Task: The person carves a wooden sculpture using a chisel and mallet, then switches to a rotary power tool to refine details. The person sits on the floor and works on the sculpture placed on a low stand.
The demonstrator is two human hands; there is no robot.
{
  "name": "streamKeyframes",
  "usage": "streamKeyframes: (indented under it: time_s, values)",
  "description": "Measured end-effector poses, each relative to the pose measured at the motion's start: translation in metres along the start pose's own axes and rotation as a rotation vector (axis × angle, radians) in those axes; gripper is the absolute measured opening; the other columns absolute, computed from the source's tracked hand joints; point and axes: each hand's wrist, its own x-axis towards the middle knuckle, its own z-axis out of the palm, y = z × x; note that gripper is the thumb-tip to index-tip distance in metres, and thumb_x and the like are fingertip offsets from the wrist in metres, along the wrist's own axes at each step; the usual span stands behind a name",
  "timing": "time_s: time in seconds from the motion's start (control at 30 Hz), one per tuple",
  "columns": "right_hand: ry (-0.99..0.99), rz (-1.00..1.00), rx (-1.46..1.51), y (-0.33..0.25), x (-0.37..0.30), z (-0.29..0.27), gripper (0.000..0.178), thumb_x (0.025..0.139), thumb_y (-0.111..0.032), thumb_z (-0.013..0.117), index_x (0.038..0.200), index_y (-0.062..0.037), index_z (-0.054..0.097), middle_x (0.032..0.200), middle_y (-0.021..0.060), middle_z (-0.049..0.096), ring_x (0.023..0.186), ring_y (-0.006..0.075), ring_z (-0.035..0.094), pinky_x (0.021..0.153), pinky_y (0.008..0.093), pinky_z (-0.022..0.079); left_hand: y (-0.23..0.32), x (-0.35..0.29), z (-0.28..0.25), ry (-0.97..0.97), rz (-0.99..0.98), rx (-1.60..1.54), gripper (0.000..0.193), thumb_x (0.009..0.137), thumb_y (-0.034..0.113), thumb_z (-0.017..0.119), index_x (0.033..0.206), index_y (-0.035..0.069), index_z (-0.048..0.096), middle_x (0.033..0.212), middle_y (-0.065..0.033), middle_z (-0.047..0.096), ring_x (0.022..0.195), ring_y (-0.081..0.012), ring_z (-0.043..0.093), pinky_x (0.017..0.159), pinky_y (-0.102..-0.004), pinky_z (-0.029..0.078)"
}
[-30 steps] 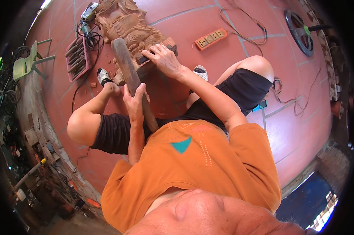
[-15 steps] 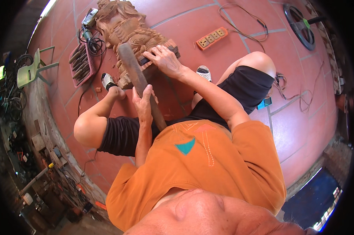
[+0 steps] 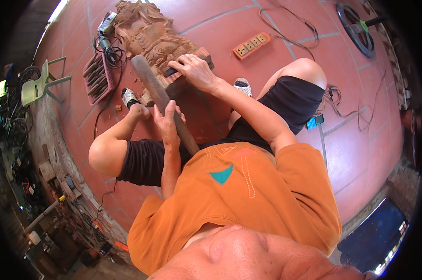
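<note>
My left hand (image 3: 167, 122) is wrapped round a long wooden mallet (image 3: 156, 88), a club-like bar tilted with its top up and to the left. The mallet's lower end reaches my shirt. Over the near end of a carved wooden figure (image 3: 148, 35), my right hand (image 3: 195, 71) is closed on a short dark tool (image 3: 171, 72). Only a little of that tool shows past the fingers, so its kind is unclear. Lying on the floor between my feet, the figure has deep folds and a blocky base. The mallet's head covers part of it.
Left of the figure, a pink basket (image 3: 109, 86) holds several carving tools beside a corded power tool (image 3: 104, 42). An orange power strip (image 3: 251, 45) lies at the right with its cable. A green chair (image 3: 35, 86), a blue phone (image 3: 315, 122) and a black wheel (image 3: 355, 30) stand or lie farther out.
The mallet's top has swung left and slightly down in my left hand. My right hand has barely shifted, and more of the dark tool shows. My right knee has moved a little.
</note>
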Motion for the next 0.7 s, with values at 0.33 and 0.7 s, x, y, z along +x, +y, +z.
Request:
streamKeyframes:
  time_s: [0.33,0.7]
  values:
    - [0.012,-0.045,0.027,-0.001,0.002,0.004,0.042,0.085,-0.007,0.066,0.126,-0.0153,0.065,0.110,0.0098,0.066,0.105,0.0311,0.066,0.089,0.0418,0.057,0.002,0.001,-0.004,0.012,0.011,-0.020,0.025,0.097,0.020,0.069,0.108,0.008,0.050,0.074,-0.0026,0.057,0.051,-0.0120,0.056,0.047,-0.0257,0.049]
    - [-0.021,0.005,0.005,0.008,0.003,0.006,0.049,0.083,0.000,0.064,0.129,-0.0147,0.064,0.110,0.0101,0.066,0.107,0.0314,0.065,0.090,0.0416,0.057,0.006,-0.004,0.008,0.047,0.109,-0.063,0.028,0.096,0.018,0.070,0.111,0.008,0.049,0.075,-0.0031,0.057,0.053,-0.0125,0.056,0.048,-0.0261,0.049]
